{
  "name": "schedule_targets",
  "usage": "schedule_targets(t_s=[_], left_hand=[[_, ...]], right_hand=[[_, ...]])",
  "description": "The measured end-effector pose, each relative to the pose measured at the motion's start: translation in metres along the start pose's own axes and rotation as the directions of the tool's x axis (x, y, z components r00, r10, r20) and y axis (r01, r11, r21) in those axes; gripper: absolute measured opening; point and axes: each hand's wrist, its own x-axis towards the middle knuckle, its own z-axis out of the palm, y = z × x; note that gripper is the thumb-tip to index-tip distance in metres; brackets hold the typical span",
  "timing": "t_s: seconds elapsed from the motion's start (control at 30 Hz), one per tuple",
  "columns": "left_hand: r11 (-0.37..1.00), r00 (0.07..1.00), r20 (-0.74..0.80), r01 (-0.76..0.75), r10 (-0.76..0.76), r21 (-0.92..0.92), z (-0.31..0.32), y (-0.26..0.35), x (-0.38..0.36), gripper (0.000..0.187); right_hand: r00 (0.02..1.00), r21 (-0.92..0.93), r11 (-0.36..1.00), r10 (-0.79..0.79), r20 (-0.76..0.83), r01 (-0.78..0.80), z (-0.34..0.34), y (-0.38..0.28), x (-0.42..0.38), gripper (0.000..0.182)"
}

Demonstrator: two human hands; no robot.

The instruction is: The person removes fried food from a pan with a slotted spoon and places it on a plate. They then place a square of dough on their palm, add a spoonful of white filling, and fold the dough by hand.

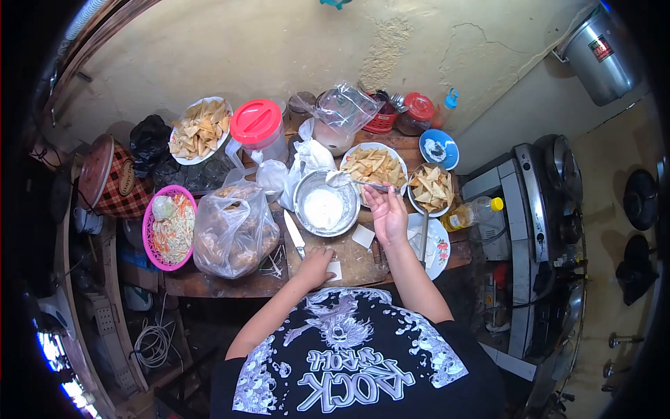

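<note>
Right hand (388, 211) closed on spoon (359, 184) above metal bowl (325, 204), left hand (315, 267) flat on wrapper (334, 270)

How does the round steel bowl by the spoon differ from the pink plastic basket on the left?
The round steel bowl is shiny metal and holds something white; the pink plastic basket is bright pink and holds shredded orange and pale vegetables. The bowl sits beside the right hand, while the basket lies far from both hands. Both are round and rest on the wooden table.

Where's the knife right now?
In the head view, the knife lies on the wooden cutting board, just left of the metal bowl and above the left hand.
</note>
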Motion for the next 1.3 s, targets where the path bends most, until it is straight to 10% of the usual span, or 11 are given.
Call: schedule_targets(t_s=[0.43, 0.57, 0.7, 0.93, 1.3], left_hand=[[0.973, 0.997, 0.027, -0.065, 0.072, -0.222, 0.014, -0.018, 0.004, 0.015], [0.55, 0.953, 0.112, 0.257, -0.282, -0.795, -0.031, 0.012, 0.008, 0.014], [0.009, 0.894, -0.036, -0.036, -0.447, -0.999, -0.077, 0.025, 0.02, 0.02], [-0.142, 0.908, -0.102, -0.173, -0.406, -0.975, -0.14, 0.049, 0.027, 0.027], [-0.284, 0.934, -0.034, -0.142, -0.357, -0.948, -0.147, 0.059, 0.028, 0.028]], right_hand=[[0.999, 0.24, 0.97, 0.048, -0.001, -0.046, 0.003, -0.007, -0.003, 0.017], [0.999, 0.211, 0.977, -0.025, 0.034, 0.017, 0.017, -0.025, -0.005, 0.018], [0.979, 0.07, 0.984, -0.17, 0.115, 0.163, 0.041, -0.043, -0.015, 0.02], [0.809, -0.227, 0.844, -0.336, 0.483, 0.486, 0.075, -0.058, -0.044, 0.017], [0.677, -0.266, 0.723, -0.36, 0.642, 0.637, 0.101, -0.068, -0.058, 0.016]])
